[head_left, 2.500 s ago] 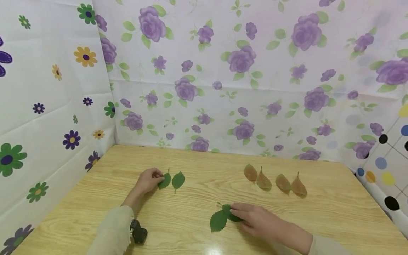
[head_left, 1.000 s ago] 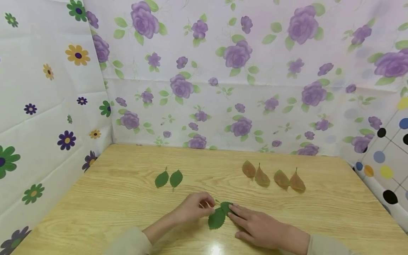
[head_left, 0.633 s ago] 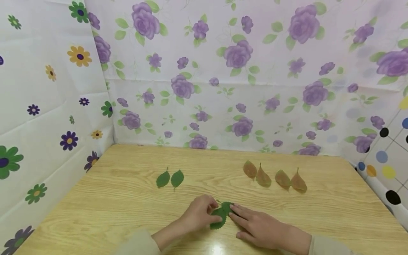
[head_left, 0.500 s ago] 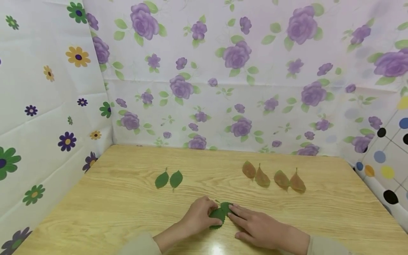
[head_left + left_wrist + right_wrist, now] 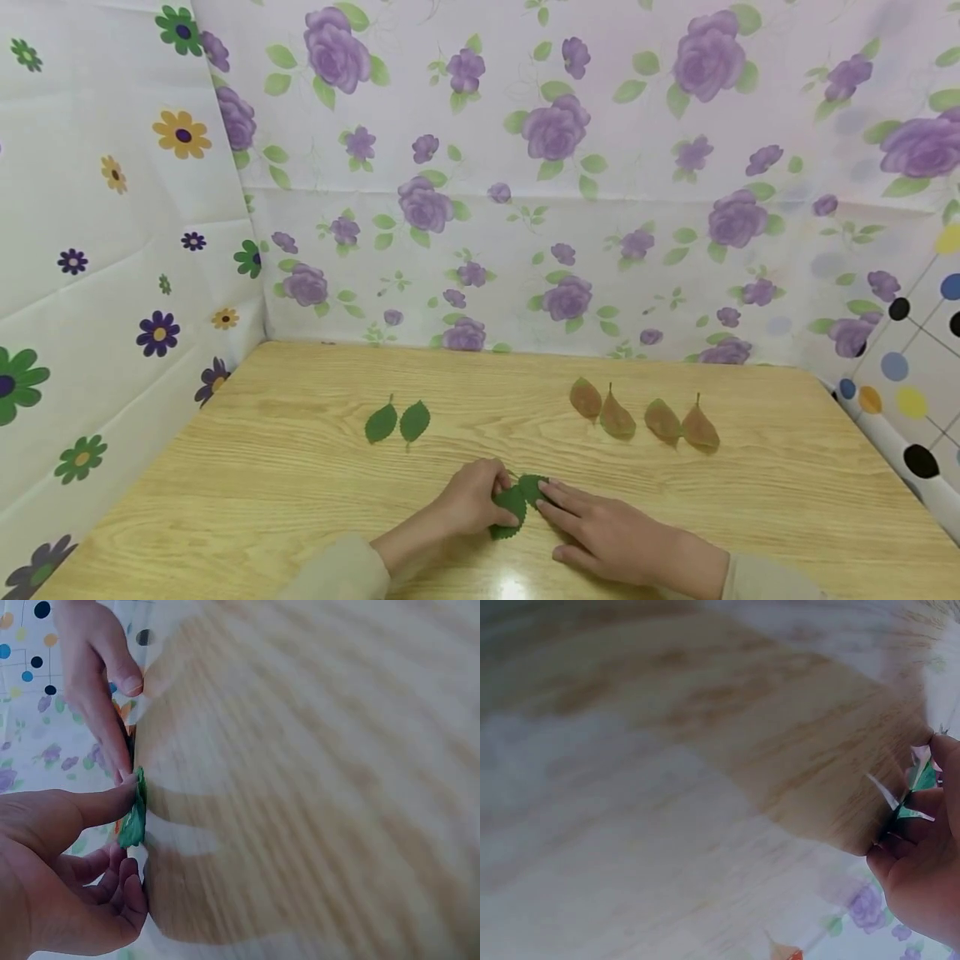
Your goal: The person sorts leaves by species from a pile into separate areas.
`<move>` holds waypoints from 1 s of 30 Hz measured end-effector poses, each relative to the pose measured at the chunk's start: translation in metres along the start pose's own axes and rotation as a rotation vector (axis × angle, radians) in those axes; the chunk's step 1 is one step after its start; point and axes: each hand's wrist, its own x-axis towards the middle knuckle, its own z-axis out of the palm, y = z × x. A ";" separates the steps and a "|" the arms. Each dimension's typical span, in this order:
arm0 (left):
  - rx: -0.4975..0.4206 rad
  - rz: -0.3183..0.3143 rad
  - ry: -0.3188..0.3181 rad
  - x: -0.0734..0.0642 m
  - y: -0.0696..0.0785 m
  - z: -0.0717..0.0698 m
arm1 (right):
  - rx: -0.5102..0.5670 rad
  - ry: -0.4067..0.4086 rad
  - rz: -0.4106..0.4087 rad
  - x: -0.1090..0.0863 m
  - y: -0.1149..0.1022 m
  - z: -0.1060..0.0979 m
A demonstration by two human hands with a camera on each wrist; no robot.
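Observation:
In the head view my left hand pinches a serrated green leaf by its edges, thumb on the near side and fingers on the far side. The left wrist view has the same green leaf between the thumb and the curled fingers. My right hand lies palm down, fingers extended, its fingertips pressing a second green leaf to the tabletop. That leaf is partly covered by the fingers, and its edge meets the pinched one. In the right wrist view the right hand shows at the right edge.
Two green leaves lie side by side at the back left of the wooden table. At the back right are two pairs of brownish leaves. Flowered cloth hangs behind the table.
My left hand has left the back-left green leaf and come right and nearer, taking hold of the front leaf, which has shifted slightly left. The right hand now lies with its fingertips on its leaf.

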 end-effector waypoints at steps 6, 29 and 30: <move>-0.008 0.010 -0.005 0.001 0.000 -0.002 | -0.004 -0.007 0.003 0.000 0.000 0.000; -0.055 -0.002 0.063 0.006 -0.010 -0.006 | -0.039 0.025 -0.023 -0.002 0.000 0.002; -0.064 -0.010 0.061 0.006 -0.010 -0.007 | -0.042 0.022 -0.022 -0.001 0.000 0.001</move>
